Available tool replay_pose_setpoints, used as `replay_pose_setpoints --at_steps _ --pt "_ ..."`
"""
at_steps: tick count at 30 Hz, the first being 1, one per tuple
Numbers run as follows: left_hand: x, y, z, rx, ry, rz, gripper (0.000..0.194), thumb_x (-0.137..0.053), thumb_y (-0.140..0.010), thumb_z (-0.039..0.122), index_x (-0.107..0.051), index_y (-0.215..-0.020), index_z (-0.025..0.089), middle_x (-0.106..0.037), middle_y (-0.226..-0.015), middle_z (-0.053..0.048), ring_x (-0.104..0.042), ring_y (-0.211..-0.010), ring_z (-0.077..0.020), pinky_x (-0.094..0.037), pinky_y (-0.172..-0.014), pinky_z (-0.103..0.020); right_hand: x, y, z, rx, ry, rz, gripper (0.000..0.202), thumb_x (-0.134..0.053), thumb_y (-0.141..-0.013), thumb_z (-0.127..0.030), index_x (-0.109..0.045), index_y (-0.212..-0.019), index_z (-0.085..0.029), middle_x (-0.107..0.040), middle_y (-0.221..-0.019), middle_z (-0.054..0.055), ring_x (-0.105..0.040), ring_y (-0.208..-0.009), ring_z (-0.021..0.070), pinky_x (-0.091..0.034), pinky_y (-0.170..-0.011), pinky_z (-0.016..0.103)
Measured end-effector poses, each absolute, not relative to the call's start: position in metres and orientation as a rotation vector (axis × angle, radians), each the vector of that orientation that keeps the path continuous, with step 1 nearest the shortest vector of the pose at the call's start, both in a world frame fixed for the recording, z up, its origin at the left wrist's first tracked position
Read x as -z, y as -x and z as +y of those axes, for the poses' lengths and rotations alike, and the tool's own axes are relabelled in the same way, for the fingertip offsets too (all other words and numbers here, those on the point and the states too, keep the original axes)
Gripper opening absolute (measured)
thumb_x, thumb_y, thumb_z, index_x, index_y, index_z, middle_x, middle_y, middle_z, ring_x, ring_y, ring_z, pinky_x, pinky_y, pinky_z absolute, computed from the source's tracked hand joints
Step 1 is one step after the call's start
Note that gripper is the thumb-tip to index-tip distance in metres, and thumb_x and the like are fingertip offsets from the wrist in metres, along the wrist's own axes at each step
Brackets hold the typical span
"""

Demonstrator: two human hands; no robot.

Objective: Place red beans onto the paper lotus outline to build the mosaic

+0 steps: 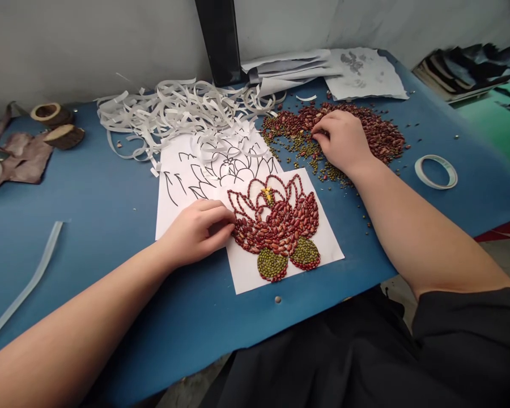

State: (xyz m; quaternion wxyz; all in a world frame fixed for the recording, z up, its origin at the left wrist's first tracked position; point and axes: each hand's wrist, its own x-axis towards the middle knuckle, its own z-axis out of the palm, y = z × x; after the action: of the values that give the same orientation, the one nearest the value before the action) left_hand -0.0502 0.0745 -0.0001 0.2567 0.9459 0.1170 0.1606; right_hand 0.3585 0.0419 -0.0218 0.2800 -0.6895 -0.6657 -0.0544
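A white sheet bears a flower picture (276,226) made of reddish-brown beans, with two rounded patches of green beans at its base and a few yellow pieces near the top. At its left edge, my left hand (204,229) is closed, thumb and fingertips against the sheet and the outermost beans. My right hand (342,139) reaches into the loose red beans (380,133) and small green beans (304,148) behind the picture. Its thumb and index finger are pinched together; whatever lies between them is hidden. A paper with a black line drawing (225,170) lies partly under the bean picture.
Curled white paper strips (182,107) cover the back of the blue table (97,226). A tape roll (436,171) lies right of the beans. Crumpled papers (365,71) are at the back, wooden pieces (53,116) at the left, and a pale strip (29,286) at the front left.
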Motion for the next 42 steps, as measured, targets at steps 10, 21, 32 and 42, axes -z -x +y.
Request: replay_pose_setpoints --at_steps 10,21,32,42 --pt "0.001 0.051 0.074 -0.442 -2.556 0.311 0.016 -0.054 -0.100 0.019 -0.070 -0.098 0.016 -0.068 -0.085 -0.003 -0.063 -0.078 -0.0147 -0.050 -0.076 -0.028 -0.020 -0.276 0.005 -0.159 1.603 -2.025 0.014 -0.065 -0.087 -0.027 -0.077 -0.092 -0.022 -0.080 -0.089 0.003 -0.072 -0.081 0.0207 -0.054 -0.080 0.036" --pt "0.002 0.052 0.074 -0.397 -2.557 0.353 0.018 -0.053 -0.099 0.021 -0.070 -0.098 0.016 -0.068 -0.086 -0.004 -0.063 -0.079 -0.0161 -0.049 -0.075 -0.029 -0.016 -0.222 -0.017 -0.229 1.376 -2.449 0.020 -0.061 -0.096 -0.018 -0.078 -0.085 -0.019 -0.077 -0.084 0.005 -0.067 -0.079 0.0184 -0.046 -0.073 0.031" --pt "0.002 0.051 0.074 -0.390 -2.556 0.368 0.018 -0.053 -0.100 0.023 -0.070 -0.098 0.018 -0.069 -0.087 -0.004 -0.062 -0.079 -0.0159 -0.049 -0.076 -0.029 -0.006 -0.220 -0.014 -0.253 1.290 -2.451 0.021 -0.058 -0.099 -0.017 -0.078 -0.090 -0.018 -0.074 -0.090 0.008 -0.064 -0.083 0.0188 -0.047 -0.075 0.031" --pt "0.002 0.051 0.074 -0.386 -2.548 0.372 0.018 -0.053 -0.099 0.023 -0.070 -0.097 0.018 -0.069 -0.086 -0.004 -0.063 -0.079 -0.0165 -0.049 -0.076 -0.029 -0.006 -0.221 -0.013 -0.230 1.297 -2.460 0.020 -0.060 -0.097 -0.015 -0.077 -0.085 -0.018 -0.075 -0.087 0.007 -0.065 -0.081 0.0190 -0.047 -0.074 0.031"
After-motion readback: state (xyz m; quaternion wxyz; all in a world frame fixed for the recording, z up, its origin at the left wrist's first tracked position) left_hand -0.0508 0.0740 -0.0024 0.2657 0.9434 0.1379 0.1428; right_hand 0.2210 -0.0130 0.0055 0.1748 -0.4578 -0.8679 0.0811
